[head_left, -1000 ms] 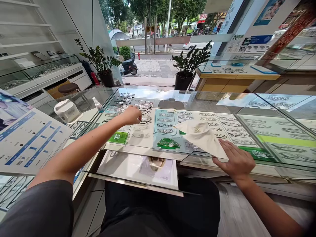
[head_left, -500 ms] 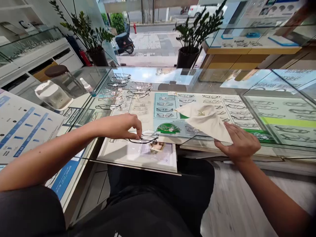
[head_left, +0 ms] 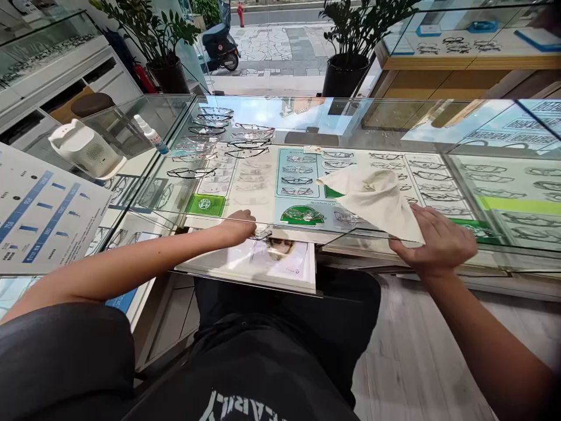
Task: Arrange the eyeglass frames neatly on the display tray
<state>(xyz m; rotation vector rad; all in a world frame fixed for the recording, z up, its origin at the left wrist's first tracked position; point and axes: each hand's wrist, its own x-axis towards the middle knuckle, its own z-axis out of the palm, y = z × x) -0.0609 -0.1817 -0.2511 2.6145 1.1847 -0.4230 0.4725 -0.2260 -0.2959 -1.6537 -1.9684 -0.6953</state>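
Note:
My left hand (head_left: 239, 228) is closed at the front edge of the counter, above the pulled-out drawer (head_left: 210, 263). A bit of a pair of eyeglasses (head_left: 263, 232) shows beside its fingertips; the rest is hidden by the hand. My right hand (head_left: 440, 241) pinches the near corner of a cream cleaning cloth (head_left: 381, 202) between thumb and fingers. The cloth lies crumpled over the glass countertop. Several eyeglasses (head_left: 248, 152) rest in rows on the glass, farther back on the left.
A spray bottle (head_left: 151, 134) and a white device (head_left: 87, 149) stand on the left counter, near a printed chart (head_left: 48, 210). More frames (head_left: 425, 175) are laid out beneath the glass. Potted plants (head_left: 346, 64) stand beyond the counter.
My left hand has turned and lowered at the drawer, and the eyeglasses it held in plain sight are now mostly hidden. The right hand still holds the cloth. The view has tilted down.

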